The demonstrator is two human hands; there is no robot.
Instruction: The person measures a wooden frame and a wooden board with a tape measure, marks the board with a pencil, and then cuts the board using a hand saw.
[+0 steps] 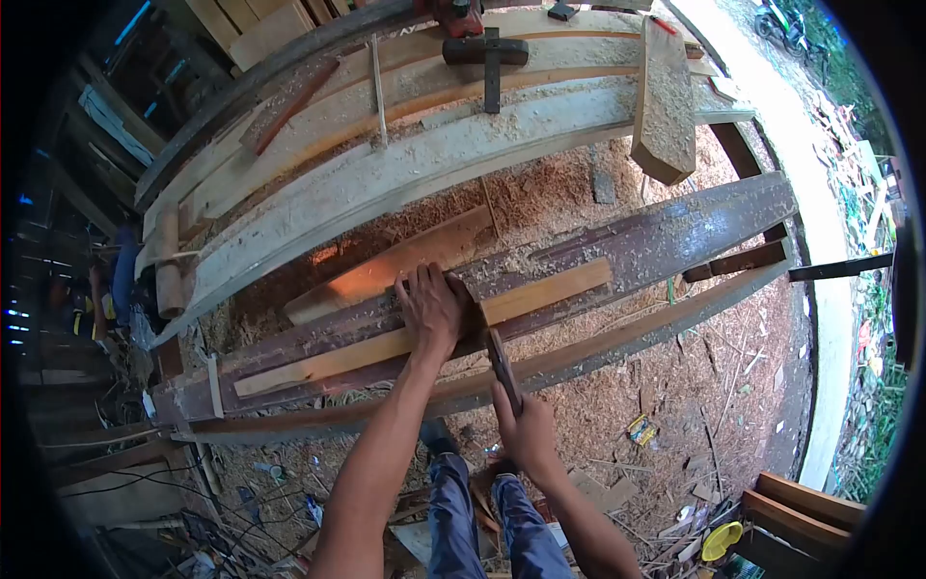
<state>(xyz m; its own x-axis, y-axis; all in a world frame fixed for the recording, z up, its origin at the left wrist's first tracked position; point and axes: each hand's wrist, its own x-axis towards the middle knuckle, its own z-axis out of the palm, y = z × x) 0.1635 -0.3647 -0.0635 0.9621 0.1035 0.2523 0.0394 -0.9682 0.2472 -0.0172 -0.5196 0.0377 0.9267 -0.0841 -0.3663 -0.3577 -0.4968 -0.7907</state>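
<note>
My left hand (430,307) lies flat with its fingers outstretched over a narrow light wooden strip (318,368) on a long dark plank (675,239). My right hand (526,428) is wrapped round the handle of a dark hand tool (502,365). Its flat dark head crosses the line of the strip beside my left fingers; I cannot make out its exact kind. On the tool's far side a second visible length of light strip (550,290) continues along the plank. Hand and tool hide whether both lengths are one piece.
Long boards (386,179) covered in shavings lie beyond the plank, with a dark wooden mallet-like tool (487,51) and a thick timber block (666,106) on them. A curved beam (617,333) runs nearer me. Shavings and scraps litter the ground, including a yellow basket (721,541).
</note>
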